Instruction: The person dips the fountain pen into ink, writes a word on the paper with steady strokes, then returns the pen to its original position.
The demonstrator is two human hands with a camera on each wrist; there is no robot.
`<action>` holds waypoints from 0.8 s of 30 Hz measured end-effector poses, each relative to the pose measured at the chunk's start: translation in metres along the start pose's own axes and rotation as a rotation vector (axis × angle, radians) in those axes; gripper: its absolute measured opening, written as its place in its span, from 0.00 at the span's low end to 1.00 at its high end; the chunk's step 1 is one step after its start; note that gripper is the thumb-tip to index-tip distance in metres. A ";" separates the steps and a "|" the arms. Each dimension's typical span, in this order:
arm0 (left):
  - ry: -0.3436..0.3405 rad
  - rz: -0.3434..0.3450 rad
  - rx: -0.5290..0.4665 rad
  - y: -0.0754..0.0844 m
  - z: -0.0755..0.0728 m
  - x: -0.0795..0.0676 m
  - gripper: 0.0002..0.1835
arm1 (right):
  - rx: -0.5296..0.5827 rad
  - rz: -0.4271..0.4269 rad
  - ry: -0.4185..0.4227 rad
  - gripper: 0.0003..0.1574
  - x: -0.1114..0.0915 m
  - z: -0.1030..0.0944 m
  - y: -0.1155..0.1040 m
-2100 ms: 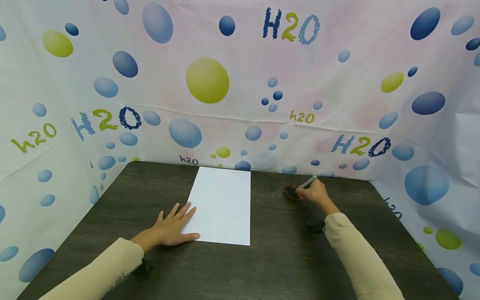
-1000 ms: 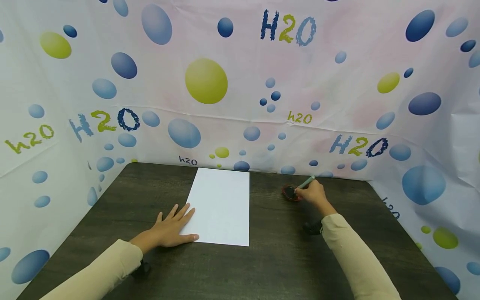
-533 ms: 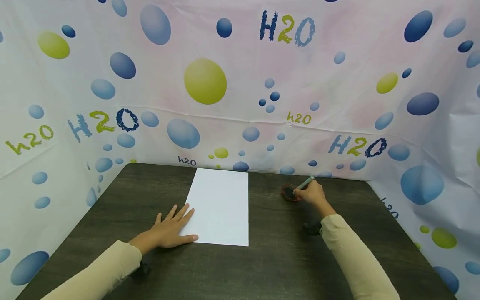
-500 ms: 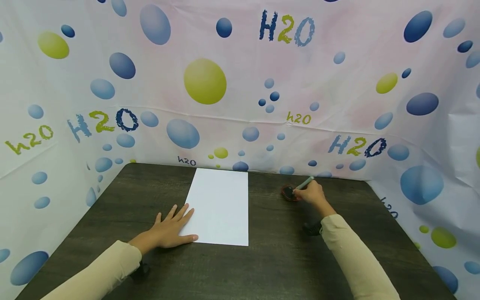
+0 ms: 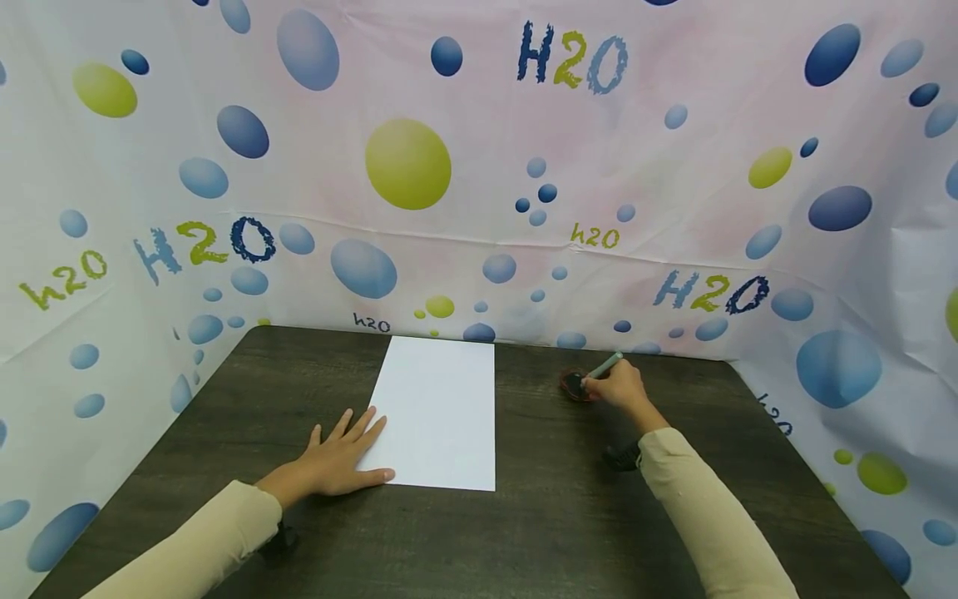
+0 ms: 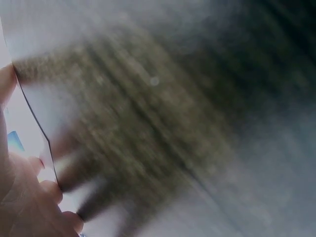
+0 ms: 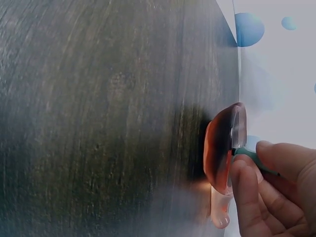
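A blank white sheet of paper (image 5: 441,408) lies on the dark wooden table (image 5: 479,549), near its far edge. My left hand (image 5: 337,462) rests flat on the sheet's lower left part, fingers spread and thumb along the bottom edge. To the right of the paper, my right hand (image 5: 621,388) pinches a green-handled brush (image 5: 604,366) between thumb and fingers. It slants down into a small reddish, see-through dish (image 7: 217,148) with dark contents; the brush tip is hidden there. In the right wrist view, the teal handle (image 7: 251,155) shows between thumb and forefinger at the dish's rim.
A white cloth backdrop (image 5: 494,191) with blue and green dots and "H2O" lettering rises behind the table and along both sides. Dark wrist gear (image 5: 623,456) shows under the right cuff, with another dark piece (image 5: 280,539) under the left.
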State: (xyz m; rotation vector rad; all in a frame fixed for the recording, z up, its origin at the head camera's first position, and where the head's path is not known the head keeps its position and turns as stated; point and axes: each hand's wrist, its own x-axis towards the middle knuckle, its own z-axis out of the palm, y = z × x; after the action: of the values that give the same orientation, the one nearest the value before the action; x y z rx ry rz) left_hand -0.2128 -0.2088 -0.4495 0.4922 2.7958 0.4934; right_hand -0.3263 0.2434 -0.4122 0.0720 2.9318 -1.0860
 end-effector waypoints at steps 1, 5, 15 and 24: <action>0.001 -0.003 0.004 -0.001 0.001 0.001 0.52 | -0.001 0.005 0.004 0.14 0.000 0.000 0.000; -0.001 -0.008 0.013 -0.003 0.002 0.002 0.53 | 0.004 0.016 -0.006 0.14 0.001 0.001 0.001; -0.005 0.011 -0.024 0.008 -0.011 -0.008 0.50 | 0.012 0.019 -0.001 0.14 0.001 0.000 0.001; -0.009 0.004 -0.044 0.008 -0.011 -0.008 0.49 | 0.014 0.015 0.026 0.15 0.000 -0.001 -0.001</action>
State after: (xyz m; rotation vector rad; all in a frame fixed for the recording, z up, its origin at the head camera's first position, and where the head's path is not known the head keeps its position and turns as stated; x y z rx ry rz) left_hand -0.2063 -0.2080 -0.4346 0.4899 2.7693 0.5504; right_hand -0.3261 0.2431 -0.4109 0.1095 2.9416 -1.1126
